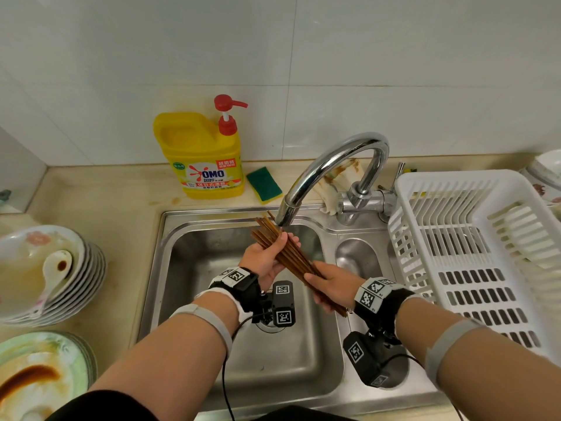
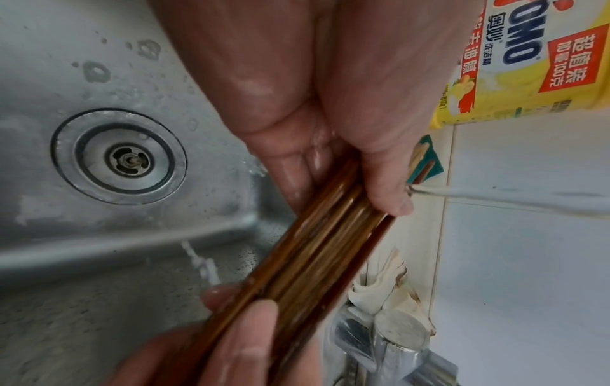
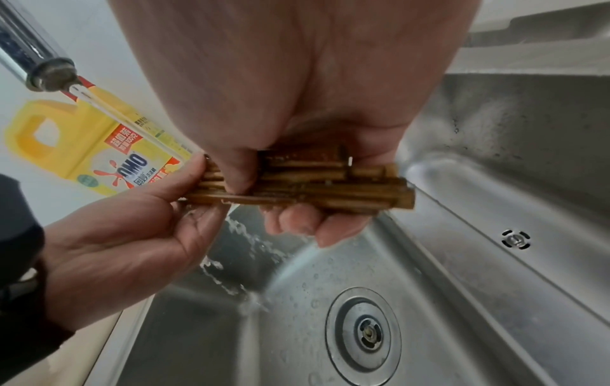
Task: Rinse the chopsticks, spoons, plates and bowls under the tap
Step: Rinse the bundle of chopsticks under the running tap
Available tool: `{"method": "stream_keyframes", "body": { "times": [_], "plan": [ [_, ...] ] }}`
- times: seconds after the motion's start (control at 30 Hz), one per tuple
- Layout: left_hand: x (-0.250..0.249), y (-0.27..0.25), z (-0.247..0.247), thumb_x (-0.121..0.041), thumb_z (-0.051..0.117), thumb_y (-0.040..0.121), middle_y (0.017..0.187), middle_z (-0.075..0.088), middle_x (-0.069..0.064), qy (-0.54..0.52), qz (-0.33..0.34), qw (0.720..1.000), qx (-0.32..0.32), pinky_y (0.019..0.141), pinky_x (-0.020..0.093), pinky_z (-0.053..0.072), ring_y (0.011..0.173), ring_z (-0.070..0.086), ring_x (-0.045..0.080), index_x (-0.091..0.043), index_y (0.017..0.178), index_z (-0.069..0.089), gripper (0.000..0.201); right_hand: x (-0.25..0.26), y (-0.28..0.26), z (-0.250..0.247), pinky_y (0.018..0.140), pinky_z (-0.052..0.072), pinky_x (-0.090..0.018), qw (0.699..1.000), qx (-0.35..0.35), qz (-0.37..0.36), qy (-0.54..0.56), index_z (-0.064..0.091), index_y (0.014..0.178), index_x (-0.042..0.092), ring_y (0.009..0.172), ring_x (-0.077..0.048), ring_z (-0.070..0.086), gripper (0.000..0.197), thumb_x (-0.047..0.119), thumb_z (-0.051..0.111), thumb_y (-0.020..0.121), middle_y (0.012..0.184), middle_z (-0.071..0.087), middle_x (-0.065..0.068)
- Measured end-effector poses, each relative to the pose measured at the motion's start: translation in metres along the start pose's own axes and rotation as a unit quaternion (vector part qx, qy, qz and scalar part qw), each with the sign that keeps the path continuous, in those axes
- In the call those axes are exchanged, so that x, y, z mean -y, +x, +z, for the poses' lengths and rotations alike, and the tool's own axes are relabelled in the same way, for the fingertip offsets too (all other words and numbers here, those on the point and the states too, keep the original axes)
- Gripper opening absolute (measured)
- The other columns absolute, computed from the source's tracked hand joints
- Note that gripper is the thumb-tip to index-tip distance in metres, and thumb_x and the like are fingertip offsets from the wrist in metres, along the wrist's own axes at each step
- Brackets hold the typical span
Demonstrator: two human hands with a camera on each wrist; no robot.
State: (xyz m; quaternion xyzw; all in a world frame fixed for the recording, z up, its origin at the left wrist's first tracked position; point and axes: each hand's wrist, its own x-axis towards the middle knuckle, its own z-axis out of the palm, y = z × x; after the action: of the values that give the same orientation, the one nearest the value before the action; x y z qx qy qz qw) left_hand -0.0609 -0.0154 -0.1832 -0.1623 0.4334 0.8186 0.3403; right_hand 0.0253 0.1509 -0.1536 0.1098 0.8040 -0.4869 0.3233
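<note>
A bundle of several brown wooden chopsticks is held over the steel sink under the chrome tap. My left hand grips the bundle near its far end, thumb over it. My right hand grips its near end, fingers curled beneath. A thin stream of water from the spout hits the left thumb and splashes into the basin. Dirty bowls with a white spoon and stained plates are stacked at left.
A white plastic drying basket stands right of the sink, with more crockery behind it. A yellow detergent bottle, a green-yellow sponge and a crumpled cloth sit along the tiled back wall. The drain lies below the hands.
</note>
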Motion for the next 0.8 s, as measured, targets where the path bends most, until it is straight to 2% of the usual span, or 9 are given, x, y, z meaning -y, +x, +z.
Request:
{"method": "stream_keyframes", "body": {
  "times": [0.13, 0.27, 0.47, 0.57, 0.7, 0.8],
  "plan": [
    [-0.004, 0.002, 0.002, -0.015, 0.047, 0.106, 0.13, 0.068, 0.014, -0.012, -0.024, 0.999, 0.032, 0.081, 0.028, 0.061, 0.112, 0.07, 0.02, -0.002, 0.13, 0.06, 0.03, -0.002, 0.002, 0.001, 0.055, 0.052, -0.034, 1.0, -0.004, 0.004, 0.023, 0.048, 0.118, 0.011, 0.051, -0.021, 0.058, 0.021, 0.028, 0.043, 0.109, 0.066, 0.063, -0.004],
    [-0.008, 0.003, 0.001, -0.009, 0.037, 0.109, 0.133, 0.067, 0.014, -0.024, -0.05, 0.997, 0.054, 0.084, 0.03, 0.059, 0.115, 0.069, 0.021, -0.003, 0.132, 0.057, 0.031, -0.003, 0.003, 0.0, 0.058, 0.059, -0.035, 0.999, 0.0, 0.006, 0.046, 0.049, 0.122, 0.011, 0.055, -0.024, 0.064, 0.019, 0.023, 0.042, 0.11, 0.071, 0.065, -0.01],
    [-0.008, 0.004, -0.002, -0.008, 0.048, 0.105, 0.129, 0.068, 0.014, -0.02, -0.03, 0.998, 0.048, 0.084, 0.028, 0.06, 0.118, 0.067, 0.021, -0.004, 0.126, 0.062, 0.026, 0.0, 0.006, -0.001, 0.069, 0.06, -0.044, 0.999, 0.014, 0.006, 0.046, 0.052, 0.12, 0.007, 0.059, -0.026, 0.067, 0.022, 0.024, 0.042, 0.11, 0.075, 0.069, -0.011],
    [-0.009, 0.005, -0.003, -0.007, 0.044, 0.106, 0.132, 0.066, 0.015, -0.007, -0.029, 0.999, 0.043, 0.085, 0.03, 0.059, 0.115, 0.068, 0.021, -0.003, 0.128, 0.06, 0.028, 0.002, 0.007, 0.0, 0.074, 0.061, -0.049, 0.998, 0.022, 0.009, 0.055, 0.052, 0.118, 0.003, 0.065, -0.029, 0.069, 0.023, 0.023, 0.044, 0.109, 0.079, 0.07, -0.013],
    [-0.013, 0.004, -0.002, -0.003, 0.036, 0.108, 0.133, 0.067, 0.013, -0.018, -0.04, 0.998, 0.049, 0.091, 0.035, 0.055, 0.119, 0.066, 0.024, -0.001, 0.133, 0.056, 0.032, 0.005, 0.005, -0.001, 0.064, 0.063, -0.035, 0.997, 0.031, 0.009, 0.077, 0.051, 0.122, 0.004, 0.064, -0.024, 0.071, 0.023, 0.022, 0.043, 0.109, 0.085, 0.071, -0.015],
    [-0.016, 0.002, 0.0, -0.002, 0.036, 0.108, 0.133, 0.066, 0.015, -0.03, -0.038, 0.997, 0.059, 0.094, 0.034, 0.055, 0.124, 0.064, 0.025, 0.0, 0.13, 0.058, 0.031, 0.005, 0.007, 0.0, 0.062, 0.06, -0.032, 0.996, 0.027, 0.005, 0.083, 0.051, 0.121, 0.007, 0.063, -0.023, 0.069, 0.021, 0.022, 0.043, 0.11, 0.084, 0.071, -0.014]
  ]
}}
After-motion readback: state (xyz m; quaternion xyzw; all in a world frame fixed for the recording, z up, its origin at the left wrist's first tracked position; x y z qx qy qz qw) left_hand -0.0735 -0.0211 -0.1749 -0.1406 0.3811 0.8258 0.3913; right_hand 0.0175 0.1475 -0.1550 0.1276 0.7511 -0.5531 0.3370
